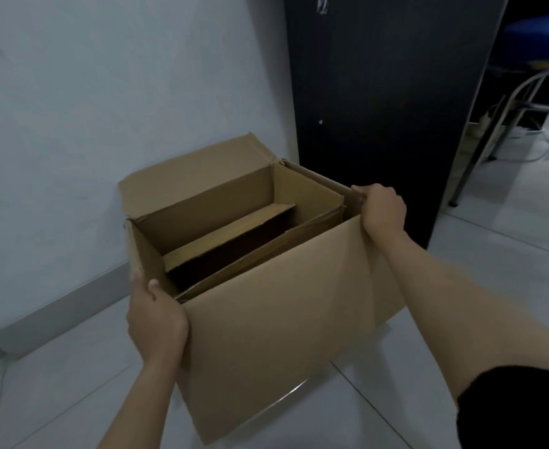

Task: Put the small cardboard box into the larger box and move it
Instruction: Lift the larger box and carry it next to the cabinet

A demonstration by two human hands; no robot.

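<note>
The large brown cardboard box (283, 319) fills the middle of the view with its top flaps open, and its near bottom edge looks lifted off the floor. Inside it lies the small cardboard box (234, 236), long and narrow, with an open top and a dark interior. My left hand (156, 319) grips the near left corner of the large box, thumb over the rim. My right hand (381, 210) holds the right side rim near the far corner.
A pale wall stands right behind the box, with a skirting board (56, 312) running along the tiled floor (509, 254). A tall black cabinet (380, 108) stands close at the back right. Chair legs (493, 124) and a blue seat are at the far right.
</note>
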